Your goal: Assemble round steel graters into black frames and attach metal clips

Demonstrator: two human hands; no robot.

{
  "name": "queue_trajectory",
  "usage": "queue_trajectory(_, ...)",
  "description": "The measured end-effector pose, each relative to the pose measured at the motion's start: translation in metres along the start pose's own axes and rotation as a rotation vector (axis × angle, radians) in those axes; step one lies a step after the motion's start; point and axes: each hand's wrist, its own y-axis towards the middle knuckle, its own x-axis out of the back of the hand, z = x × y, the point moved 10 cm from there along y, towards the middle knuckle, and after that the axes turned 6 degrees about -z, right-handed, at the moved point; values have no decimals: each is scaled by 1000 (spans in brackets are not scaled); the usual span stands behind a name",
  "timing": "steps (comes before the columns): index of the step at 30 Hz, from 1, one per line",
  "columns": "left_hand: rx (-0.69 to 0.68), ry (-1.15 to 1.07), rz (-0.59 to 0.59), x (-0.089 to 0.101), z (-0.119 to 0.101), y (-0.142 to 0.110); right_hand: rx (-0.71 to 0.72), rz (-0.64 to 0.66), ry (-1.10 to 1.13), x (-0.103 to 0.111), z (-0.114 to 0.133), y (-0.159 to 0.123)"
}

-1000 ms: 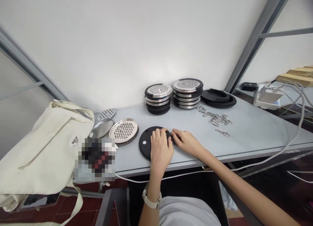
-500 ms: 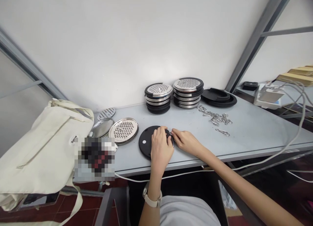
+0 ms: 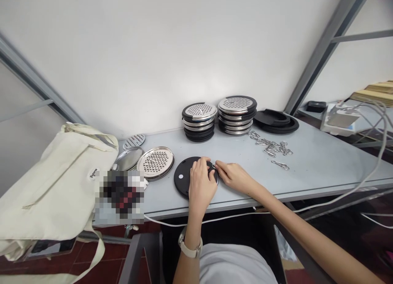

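A round black disc (image 3: 181, 187) with a white dot lies near the table's front edge. My left hand (image 3: 201, 181) rests on top of it, fingers stretched out flat and covering much of its right half. At the disc's right edge, my right hand (image 3: 230, 175) pinches a small metal wire clip (image 3: 213, 166); only its looped end shows beyond the fingertips. Left of the disc sit round metal grater plates (image 3: 156, 162). Loose wire snap clips (image 3: 272, 148) form a pile to the right, with a single snap clip (image 3: 280, 165) nearer to me.
Two stacks of black-rimmed graters, a left stack (image 3: 199, 122) and a right stack (image 3: 237, 115), stand by the wall. Black round trays (image 3: 276, 122) lie beside them. A cream bag (image 3: 58, 185) takes up the left end, and a white cable (image 3: 334, 202) runs along the front edge.
The view has shifted very slightly. Both hands keep almost the same places on the disc and the clip; nothing else has visibly moved.
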Motion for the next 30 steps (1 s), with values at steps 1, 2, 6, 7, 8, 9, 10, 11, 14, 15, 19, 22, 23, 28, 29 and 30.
queue_trajectory(1, -2, 2, -2, 0, 0, 0, 0, -1, 1, 0, 0, 0)
queue_trajectory(2, -3, 5, -3, 0, 0, 0, 0, -4, 0, 0, 0, 0)
queue_trajectory(6, -22, 38, 5, 1, -2, -1, 6, -17, 0, 0, 0, -1)
queue_trajectory(7, -28, 52, 11, 1, -2, -1, 7, -19, 6, 0, 0, -1)
queue_trajectory(8, -33, 67, 18, 1, -3, -2, 9, -21, 14, 0, 0, -2)
queue_trajectory(9, -35, 79, 25, 0, -3, -2, 9, -23, 24, 0, 0, -2)
queue_trajectory(10, -35, 89, 32, 0, -3, -2, 9, -27, 34, 0, 0, -2)
queue_trajectory(11, -35, 96, 39, 0, -2, -2, 8, -29, 44, 0, 0, -3)
queue_trajectory(14, -33, 112, 49, -1, -2, -2, 3, -36, 69, 1, -1, -3)
queue_trajectory(15, -33, 115, 52, -1, -2, -2, -1, -38, 77, 2, -2, -3)
queue_trajectory(19, -34, 119, 54, -1, -2, -2, -13, -47, 109, 3, -2, -4)
queue_trajectory(22, -41, 125, 46, 0, -3, -3, -26, -49, 136, 4, -3, -4)
queue_trajectory(23, -46, 127, 44, 0, -3, -3, -32, -48, 148, 5, -3, -4)
queue_trajectory(28, -54, 129, 41, 0, -3, -3, -53, -39, 207, 6, -2, -4)
queue_trajectory(29, -54, 129, 41, 0, -3, -3, -54, -39, 217, 6, -2, -4)
queue_trajectory(30, -52, 130, 41, 0, -3, -2, -54, -40, 223, 6, -2, -4)
